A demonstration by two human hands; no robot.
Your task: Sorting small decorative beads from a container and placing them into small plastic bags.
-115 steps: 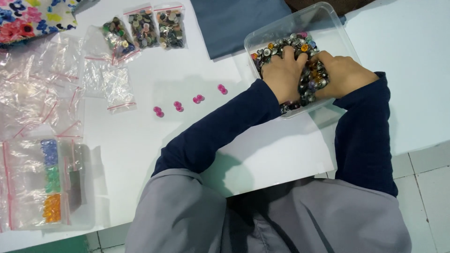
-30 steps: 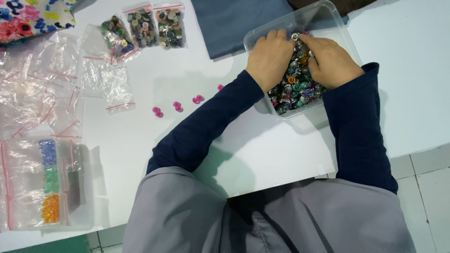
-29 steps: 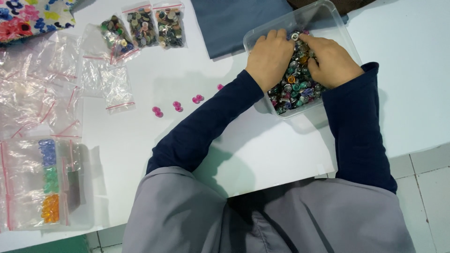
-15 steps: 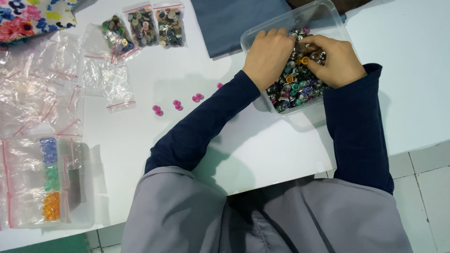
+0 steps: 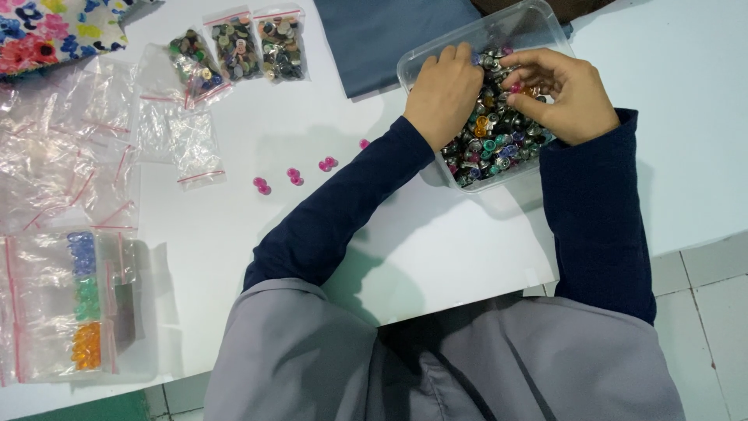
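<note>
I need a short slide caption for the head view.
Both hands, left and right, sort mixed buttons in a clear plastic tub on a white table.

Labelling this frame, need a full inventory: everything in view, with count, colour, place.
clear tub: 1, right rear, full of mixed-colour buttons
filled bags: 3, clear, mixed buttons, rear centre
empty bags: many, clear, left
sorted bags: blue, green, orange contents, near left
pink pieces: several small groups, table centre
grey cloth: 1, rear
floral cloth: 1, rear left
table: white
left hand: in tub
right hand: in tub, fingers pinched
</note>
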